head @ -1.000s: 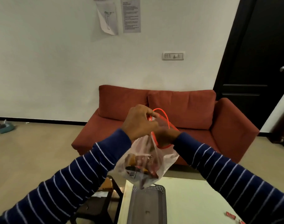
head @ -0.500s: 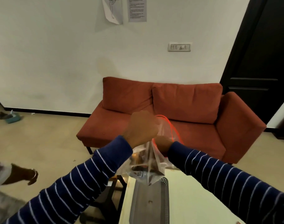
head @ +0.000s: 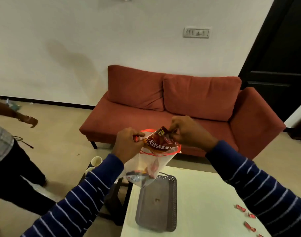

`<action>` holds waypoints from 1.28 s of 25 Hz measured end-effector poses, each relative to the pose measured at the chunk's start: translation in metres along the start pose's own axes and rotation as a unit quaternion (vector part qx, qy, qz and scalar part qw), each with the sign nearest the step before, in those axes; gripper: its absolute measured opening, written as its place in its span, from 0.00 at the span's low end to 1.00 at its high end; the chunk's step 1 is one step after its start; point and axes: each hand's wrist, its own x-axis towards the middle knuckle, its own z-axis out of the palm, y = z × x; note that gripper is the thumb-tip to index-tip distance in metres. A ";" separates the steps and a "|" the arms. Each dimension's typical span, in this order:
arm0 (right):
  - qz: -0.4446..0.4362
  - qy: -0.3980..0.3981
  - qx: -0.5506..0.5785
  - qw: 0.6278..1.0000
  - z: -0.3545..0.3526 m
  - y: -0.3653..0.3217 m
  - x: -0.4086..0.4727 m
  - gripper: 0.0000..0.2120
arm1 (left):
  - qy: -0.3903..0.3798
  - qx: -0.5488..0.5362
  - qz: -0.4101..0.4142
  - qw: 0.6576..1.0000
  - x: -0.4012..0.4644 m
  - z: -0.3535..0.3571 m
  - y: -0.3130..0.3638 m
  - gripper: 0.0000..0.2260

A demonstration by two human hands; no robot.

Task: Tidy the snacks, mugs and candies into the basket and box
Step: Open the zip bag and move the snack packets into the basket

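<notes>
I hold a clear plastic bag [head: 155, 161] with a red-edged mouth in the air above the grey basket [head: 157, 204] on the pale table [head: 206, 202]. My left hand [head: 128, 144] grips the bag's left rim. My right hand [head: 187, 130] pinches the top of a dark red snack packet [head: 159, 142] that sticks halfway out of the bag's mouth. More wrapped snacks lie at the bag's bottom. Several red candies [head: 245, 218] are scattered on the table at the right. Two mugs [head: 95, 164] stand on a dark stool left of the table.
A red sofa [head: 180, 103] stands against the white wall behind the table. Another person [head: 7, 151] stands at the left, one arm stretched out. A dark door [head: 283, 57] is at the far right.
My view has tilted down and the hands have come apart at the bag's mouth. The right hand now pulls the red snack packet up out of the bag. The other person has stepped in.
</notes>
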 end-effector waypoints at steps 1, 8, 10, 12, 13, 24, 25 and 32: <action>0.019 0.040 0.070 0.997 0.002 0.007 -0.002 0.07 | 0.005 0.002 -0.009 1.000 -0.001 0.002 -0.008 0.09; 0.241 0.065 0.395 0.884 0.076 0.072 0.010 0.09 | -0.076 0.015 -0.100 0.992 -0.032 0.042 -0.060 0.13; 0.255 0.045 0.346 0.902 0.113 0.097 0.016 0.10 | -0.095 0.018 -0.108 0.989 -0.047 0.056 -0.075 0.12; 0.257 0.009 0.282 0.924 0.161 0.121 0.021 0.10 | -0.115 0.020 -0.119 0.986 -0.065 0.077 -0.095 0.10; 0.252 -0.026 0.249 0.935 0.190 0.133 0.024 0.11 | -0.122 0.016 -0.127 0.984 -0.074 0.089 -0.106 0.10; 0.175 -0.259 0.006 0.950 0.512 0.214 0.071 0.11 | -0.199 -0.028 -0.209 0.957 -0.147 0.193 -0.193 0.14; 0.168 -0.270 -0.006 0.948 0.534 0.219 0.074 0.11 | -0.197 -0.039 -0.220 0.955 -0.152 0.199 -0.197 0.13; 0.161 -0.228 -0.032 0.960 0.597 0.223 0.079 0.13 | -0.197 -0.084 -0.230 0.949 -0.167 0.235 -0.208 0.13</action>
